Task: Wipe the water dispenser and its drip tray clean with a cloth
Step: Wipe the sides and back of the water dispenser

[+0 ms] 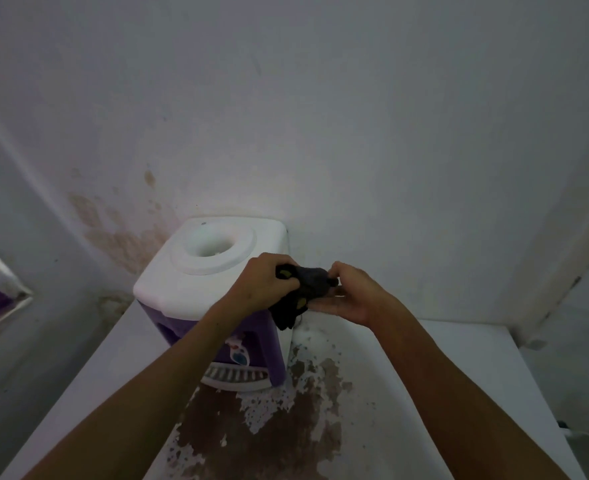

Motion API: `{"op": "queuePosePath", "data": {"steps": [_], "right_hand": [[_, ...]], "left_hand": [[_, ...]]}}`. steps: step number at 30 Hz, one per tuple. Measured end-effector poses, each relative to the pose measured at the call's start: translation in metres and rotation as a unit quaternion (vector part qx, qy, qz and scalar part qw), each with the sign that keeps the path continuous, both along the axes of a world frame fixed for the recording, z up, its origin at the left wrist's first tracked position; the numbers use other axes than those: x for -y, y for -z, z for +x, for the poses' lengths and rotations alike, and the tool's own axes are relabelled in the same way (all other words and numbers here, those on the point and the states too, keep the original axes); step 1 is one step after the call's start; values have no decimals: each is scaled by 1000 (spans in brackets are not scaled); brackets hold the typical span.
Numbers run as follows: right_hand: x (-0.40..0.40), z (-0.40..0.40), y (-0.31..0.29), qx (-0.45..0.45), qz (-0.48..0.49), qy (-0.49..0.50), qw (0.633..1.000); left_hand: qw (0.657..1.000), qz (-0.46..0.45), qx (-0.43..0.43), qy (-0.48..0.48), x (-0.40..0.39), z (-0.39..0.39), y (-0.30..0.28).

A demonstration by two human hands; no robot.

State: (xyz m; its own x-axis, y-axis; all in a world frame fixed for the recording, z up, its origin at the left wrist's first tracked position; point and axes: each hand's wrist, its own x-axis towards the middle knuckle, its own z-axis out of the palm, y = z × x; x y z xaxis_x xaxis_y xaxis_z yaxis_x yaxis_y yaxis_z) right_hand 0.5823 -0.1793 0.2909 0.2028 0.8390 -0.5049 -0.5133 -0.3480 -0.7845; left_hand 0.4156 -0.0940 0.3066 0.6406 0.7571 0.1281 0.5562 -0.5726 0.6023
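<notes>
Counter surface: white counter [424, 393]; a large brown patch [251, 431] of worn or stained finish lies nearest the viewer, in front of the dispenser.
Drip tray: white slotted drip tray [234, 375] at the foot of the dispenser front, resting on the counter, partly covered by the left forearm.
Water dispenser: tabletop water dispenser [213, 271], purple front, white top with an open round bottle socket; stands on the counter, back against the wall.
Cloth: dark cloth [307, 289], bunched, with small yellowish markings; held in the air between both hands, just right of the dispenser's top right corner, its loose end hanging down beside the dispenser's side.
Left hand: left hand [262, 282], fingers curled round the left end of the cloth, gripping it.
Right hand: right hand [355, 296], thumb and fingertips pinching the right end of the cloth; remaining fingers extended beneath it.
Wall: pale wall [355, 133] behind the dispenser, with brownish stains [120, 233] to the dispenser's left.
</notes>
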Motion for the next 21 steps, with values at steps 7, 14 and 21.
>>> {"op": "queuePosePath", "data": {"steps": [7,14,21], "right_hand": [[-3,6,12,378,100,-157,907],[2,1,23,232,210,-98,945],[-7,12,41,180,155,80,968]], "left_hand": [[992,-113,61,14,-9,-12,-20],[985,-130,103,39,-19,-11,-22],[996,82,-22,38,-47,-14,-7]]}}
